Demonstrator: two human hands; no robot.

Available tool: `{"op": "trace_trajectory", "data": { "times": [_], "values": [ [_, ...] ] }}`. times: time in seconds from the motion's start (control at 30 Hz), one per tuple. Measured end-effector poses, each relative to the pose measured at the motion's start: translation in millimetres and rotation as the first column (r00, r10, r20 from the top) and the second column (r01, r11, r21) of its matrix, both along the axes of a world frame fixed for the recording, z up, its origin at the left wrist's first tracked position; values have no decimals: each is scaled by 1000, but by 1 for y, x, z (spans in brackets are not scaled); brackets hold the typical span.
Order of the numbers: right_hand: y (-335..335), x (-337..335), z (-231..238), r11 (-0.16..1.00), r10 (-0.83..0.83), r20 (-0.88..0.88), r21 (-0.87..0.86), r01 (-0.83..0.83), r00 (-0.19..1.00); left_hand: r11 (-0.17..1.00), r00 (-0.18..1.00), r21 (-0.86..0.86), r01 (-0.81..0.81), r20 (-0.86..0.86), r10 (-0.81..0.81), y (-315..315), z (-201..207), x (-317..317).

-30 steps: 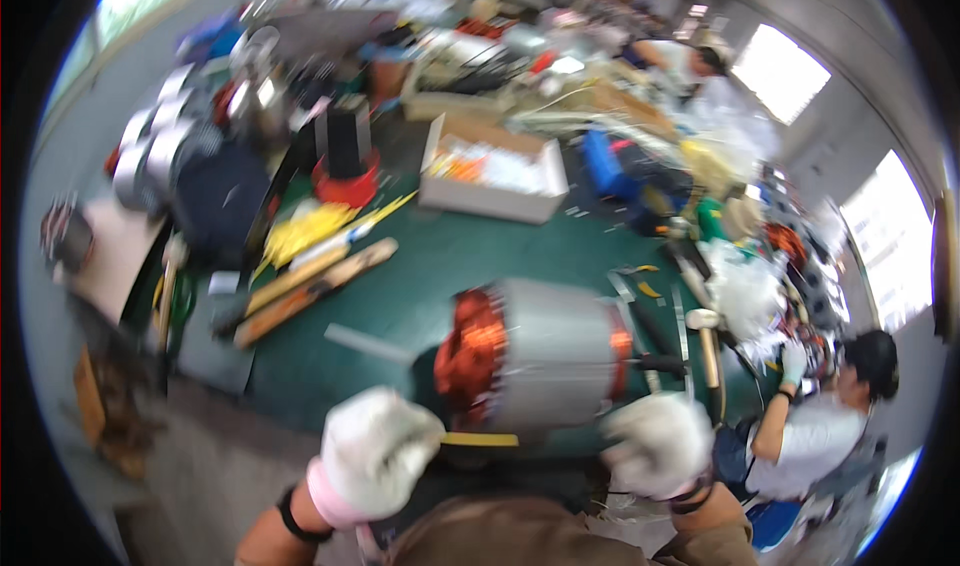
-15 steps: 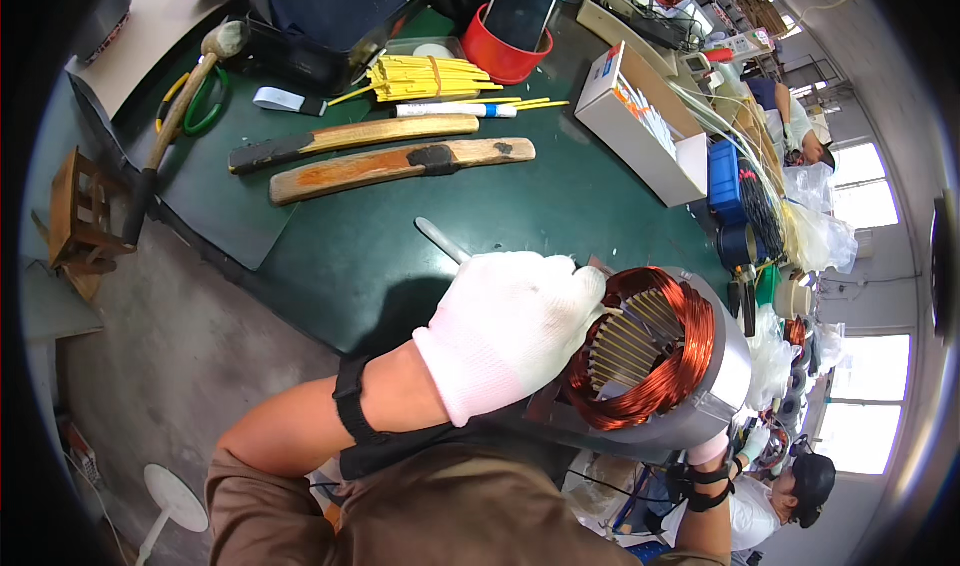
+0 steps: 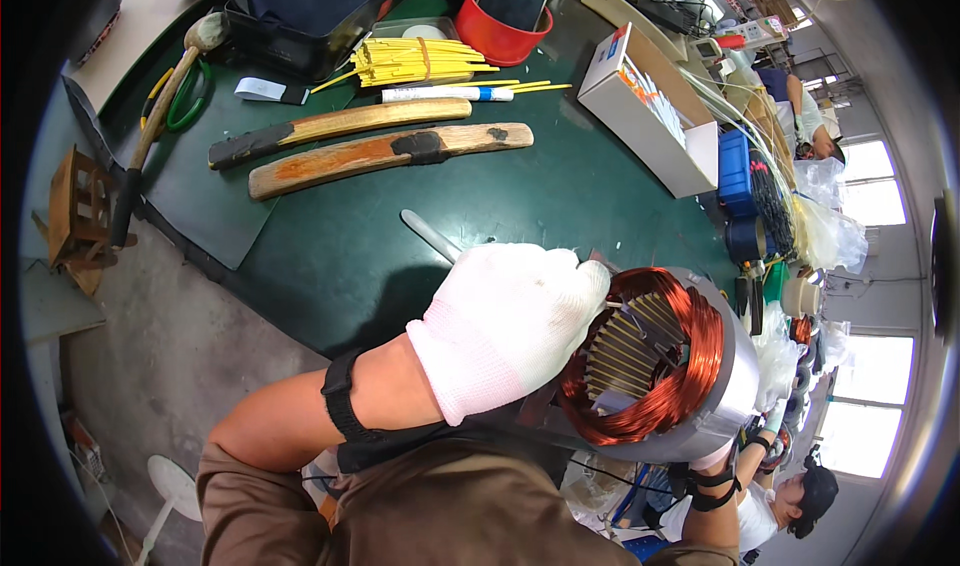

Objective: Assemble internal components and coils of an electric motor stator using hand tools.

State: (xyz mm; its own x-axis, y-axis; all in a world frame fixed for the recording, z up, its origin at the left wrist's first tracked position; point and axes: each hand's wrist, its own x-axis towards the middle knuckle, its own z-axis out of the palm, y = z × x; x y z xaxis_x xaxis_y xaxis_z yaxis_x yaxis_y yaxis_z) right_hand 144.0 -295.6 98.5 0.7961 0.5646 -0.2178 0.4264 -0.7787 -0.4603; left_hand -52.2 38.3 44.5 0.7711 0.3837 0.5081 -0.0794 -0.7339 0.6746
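Observation:
A motor stator [image 3: 735,386] with a grey metal housing tilts toward me, its ring of copper windings [image 3: 697,366] circling a slotted bore [image 3: 625,351]. My left hand [image 3: 510,321], in a white knit glove, is closed at the left rim of the windings. A thin pale strip [image 3: 613,306] shows at its fingertips, reaching into the bore. Behind the glove, a flat grey tool [image 3: 430,236] sticks out over the table; whether the hand holds it I cannot tell. My right hand [image 3: 712,461] is at the stator's underside, with only the wrist area showing and its fingers hidden.
Two curved wooden sticks [image 3: 400,151], a marker [image 3: 450,94] and a bundle of yellow strips [image 3: 420,61] lie on the green table [image 3: 340,256]. A hammer [image 3: 160,126] rests at left. A red bowl [image 3: 500,36] and white box [image 3: 650,116] stand behind. A co-worker [image 3: 790,496] sits right.
The table items have shifted slightly left and up in the picture. My left hand stays at the winding's rim, with a small shift at the fingertips. The stator appears turned very slightly.

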Motion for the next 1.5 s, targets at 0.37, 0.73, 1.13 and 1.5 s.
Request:
{"op": "trace_trajectory", "data": {
  "times": [0.37, 0.73, 1.13, 1.5],
  "values": [
    [-16, -4, 6, 1000, -16, 21, -5, 16, 1000, 1000, 998, 11, 30, -55, -29, -3, 5, 1],
    [-13, -9, -5, 999, -26, 29, 21, 25, 999, 996, 994, 85, 14, -105, -5, -7, 10, 0],
    [-15, 5, -9, 998, -49, 31, 33, 48, 998, 992, 996, 128, 2, -91, 9, -8, 9, 1],
    [-57, 1, 0, 998, -50, 47, 42, 48, 998, 985, 993, 163, 51, -115, -32, -5, 12, -1]
  ]
}}
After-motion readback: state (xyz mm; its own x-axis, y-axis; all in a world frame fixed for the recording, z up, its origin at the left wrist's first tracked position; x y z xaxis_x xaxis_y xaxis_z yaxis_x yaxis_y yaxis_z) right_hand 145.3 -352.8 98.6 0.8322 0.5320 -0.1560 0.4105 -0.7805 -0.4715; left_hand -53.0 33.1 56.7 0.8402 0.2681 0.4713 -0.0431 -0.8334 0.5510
